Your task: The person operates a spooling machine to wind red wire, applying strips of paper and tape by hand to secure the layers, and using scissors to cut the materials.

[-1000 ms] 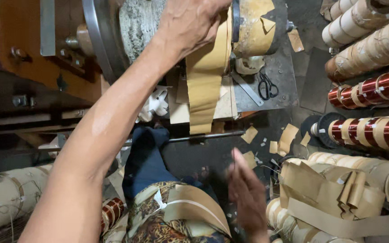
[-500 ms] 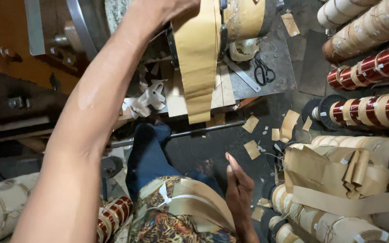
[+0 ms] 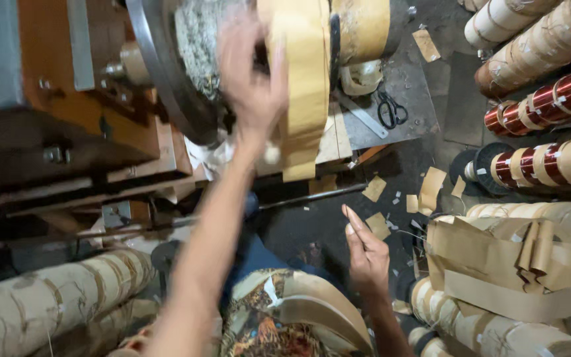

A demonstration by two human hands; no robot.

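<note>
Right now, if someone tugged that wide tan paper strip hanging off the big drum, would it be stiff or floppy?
Probably floppy: the tan paper strip drapes over the drum and hangs straight down under its own weight. It looks thin and light, like the torn scraps on the floor, so it may tear if yanked. The left hand is blurred beside it; whether they touch is unclear.

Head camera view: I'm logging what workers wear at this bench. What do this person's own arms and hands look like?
Both are bare. The left hand, motion-blurred, and its long forearm show no sleeve, glove, watch or ring. The right hand is likewise gloveless, with no sleeve visible at the wrist.
</note>
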